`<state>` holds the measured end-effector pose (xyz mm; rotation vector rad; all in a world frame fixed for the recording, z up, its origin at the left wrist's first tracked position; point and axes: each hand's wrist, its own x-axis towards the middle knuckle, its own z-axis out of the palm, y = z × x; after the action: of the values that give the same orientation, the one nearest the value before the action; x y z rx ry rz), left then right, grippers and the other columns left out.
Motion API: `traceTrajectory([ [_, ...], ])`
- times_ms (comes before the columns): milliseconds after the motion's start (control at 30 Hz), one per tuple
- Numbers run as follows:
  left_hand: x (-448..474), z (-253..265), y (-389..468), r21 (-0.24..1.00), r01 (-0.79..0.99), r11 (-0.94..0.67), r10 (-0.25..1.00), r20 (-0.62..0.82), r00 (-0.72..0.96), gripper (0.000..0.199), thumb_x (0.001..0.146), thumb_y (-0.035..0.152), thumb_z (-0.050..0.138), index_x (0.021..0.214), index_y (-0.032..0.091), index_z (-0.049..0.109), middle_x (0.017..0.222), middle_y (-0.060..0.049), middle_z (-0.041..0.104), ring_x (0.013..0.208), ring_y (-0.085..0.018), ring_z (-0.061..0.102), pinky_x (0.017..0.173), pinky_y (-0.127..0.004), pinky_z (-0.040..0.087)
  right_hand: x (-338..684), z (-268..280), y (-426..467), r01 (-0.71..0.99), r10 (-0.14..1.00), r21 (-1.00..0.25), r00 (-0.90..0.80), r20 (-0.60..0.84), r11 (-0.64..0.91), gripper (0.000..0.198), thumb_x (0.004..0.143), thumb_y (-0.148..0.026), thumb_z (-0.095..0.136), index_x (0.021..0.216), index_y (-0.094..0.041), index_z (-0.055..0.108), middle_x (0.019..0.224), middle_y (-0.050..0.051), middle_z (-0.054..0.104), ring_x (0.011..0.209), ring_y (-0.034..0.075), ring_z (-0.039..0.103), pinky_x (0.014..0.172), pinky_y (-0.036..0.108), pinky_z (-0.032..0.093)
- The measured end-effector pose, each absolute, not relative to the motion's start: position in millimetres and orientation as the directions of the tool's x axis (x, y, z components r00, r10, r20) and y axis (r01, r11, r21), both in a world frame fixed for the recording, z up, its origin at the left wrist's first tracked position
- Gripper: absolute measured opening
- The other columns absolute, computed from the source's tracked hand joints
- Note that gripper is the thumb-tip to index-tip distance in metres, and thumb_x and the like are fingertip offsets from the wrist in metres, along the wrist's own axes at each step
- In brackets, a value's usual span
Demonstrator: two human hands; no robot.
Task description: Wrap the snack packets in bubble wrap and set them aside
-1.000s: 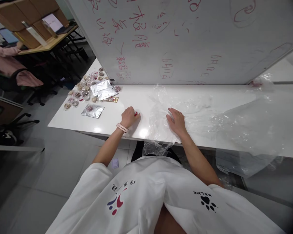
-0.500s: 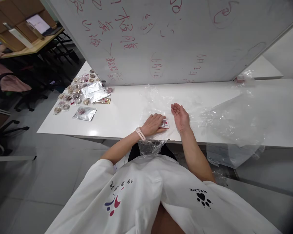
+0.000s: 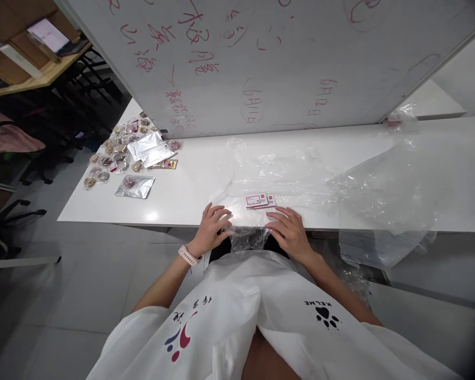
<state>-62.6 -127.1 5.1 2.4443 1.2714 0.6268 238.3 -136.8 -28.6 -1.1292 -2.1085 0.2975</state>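
Observation:
Two small white cards or packets with red print (image 3: 257, 200) lie overlapping on a clear plastic film (image 3: 249, 153). The film is spread over the white table and hangs down past its near edge between my hands. My left hand (image 3: 212, 228), with a pale watch strap on the wrist, is at the table edge by the film's left side, its fingers bent and apart. On the other side, my right hand (image 3: 288, 232) has its spread fingers at the film, just below the cards. Whether either hand's fingertips pinch the film is hard to see.
Small wrapped items (image 3: 119, 153), silver pouches (image 3: 150, 150) and a gold sachet (image 3: 166, 164) lie on the table's left end. Another silver pouch (image 3: 136, 187) lies nearer. A whiteboard (image 3: 285, 63) stands behind. More plastic film (image 3: 388, 195) drapes over the right edge.
My left hand has come off the cards and moved left and toward me, uncovering them. My right hand has dropped from above the table to the near edge beside the film.

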Motion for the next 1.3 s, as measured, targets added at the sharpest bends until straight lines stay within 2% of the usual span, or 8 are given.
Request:
traceTrajectory([
  [200,-28.9,30.5,-51.6,0.768,0.606,-0.207,0.978,0.158,0.135,0.026,0.093,0.039,0.055,0.074,0.021,0.052,0.075,-0.002,0.065,0.078,-0.019,0.063,0.079,-0.037,0.05,240.8,-1.0,-62.7,0.532,0.97,-0.817,-0.04,0.238,0.222,0.016,0.089,-0.034,0.06,0.084,-0.022,0.07,0.086,0.004,0.07,0.085,0.022,0.064,0.08,0.038,0.048],
  [300,-10.6,26.6,-23.2,0.636,0.764,-0.112,0.975,0.219,-0.04,0.013,0.087,0.029,0.063,0.081,0.02,0.055,0.085,-0.007,0.066,0.089,-0.026,0.062,0.081,-0.042,0.047,242.6,-4.9,-35.0,0.602,0.994,-0.799,0.083,0.073,0.009,0.016,0.084,-0.034,0.062,0.082,-0.02,0.07,0.073,0.004,0.067,0.075,0.023,0.061,0.074,0.036,0.046],
  [433,8.0,21.1,-47.3,0.549,0.813,-0.193,0.855,0.5,-0.136,0.017,0.087,0.021,0.059,0.105,0.019,0.059,0.115,-0.014,0.063,0.112,-0.03,0.055,0.093,-0.048,0.043,245.9,-17.8,-40.7,0.785,0.925,-0.615,0.177,0.336,0.073,0.022,0.086,-0.029,0.057,0.099,-0.019,0.072,0.087,0.008,0.069,0.093,0.027,0.058,0.087,0.041,0.043],
  [600,27.9,8.7,-106.0,0.879,0.454,-0.144,0.977,0.199,-0.076,0.036,0.092,0.028,0.053,0.128,0.024,0.048,0.131,-0.011,0.057,0.115,-0.024,0.058,0.095,-0.042,0.049,244.9,-25.6,-73.9,0.76,0.919,-0.629,0.113,0.378,0.165,0.029,0.093,-0.029,0.046,0.103,-0.018,0.072,0.101,0.01,0.073,0.092,0.025,0.058,0.089,0.04,0.045],
  [733,41.0,-6.1,-102.2,0.967,0.256,0.012,1.0,-0.006,-0.028,0.057,0.09,0.027,0.058,0.141,0.026,0.034,0.147,-0.013,0.046,0.137,-0.026,0.046,0.11,-0.045,0.042,234.5,-30.1,-80.5,0.697,0.945,-0.702,0.112,0.307,0.146,0.035,0.096,-0.032,0.043,0.109,-0.018,0.072,0.105,0.01,0.073,0.092,0.025,0.06,0.088,0.041,0.048],
  [933,50.2,-7.1,-95.6,0.961,0.271,-0.059,0.993,0.028,0.117,0.051,0.088,0.019,0.057,0.135,0.023,0.037,0.127,-0.011,0.061,0.122,-0.021,0.057,0.109,-0.044,0.043,229.3,-32.6,-84.0,0.612,0.955,-0.773,0.09,0.281,0.17,0.034,0.095,-0.037,0.047,0.112,-0.02,0.071,0.107,0.011,0.073,0.093,0.025,0.063,0.085,0.042,0.051],
  [1133,58.8,0.1,-75.0,0.791,0.572,-0.215,0.975,0.207,0.08,0.046,0.089,0.027,0.059,0.132,0.018,0.044,0.132,-0.015,0.056,0.117,-0.027,0.056,0.099,-0.045,0.046,234.9,-32.4,-84.6,0.528,0.966,-0.835,0.096,0.24,0.155,0.033,0.094,-0.04,0.049,0.11,-0.02,0.071,0.103,0.009,0.073,0.088,0.022,0.066,0.082,0.038,0.053],
  [1300,64.8,2.4,-34.1,0.68,0.69,-0.247,0.958,0.065,0.279,0.049,0.084,0.029,0.068,0.128,0.019,0.049,0.109,-0.01,0.067,0.109,-0.031,0.056,0.091,-0.046,0.046,238.2,-34.5,-80.9,0.488,0.963,-0.855,0.099,0.253,0.174,0.027,0.091,-0.035,0.053,0.101,-0.02,0.073,0.097,0.007,0.072,0.081,0.019,0.064,0.076,0.034,0.052],
])
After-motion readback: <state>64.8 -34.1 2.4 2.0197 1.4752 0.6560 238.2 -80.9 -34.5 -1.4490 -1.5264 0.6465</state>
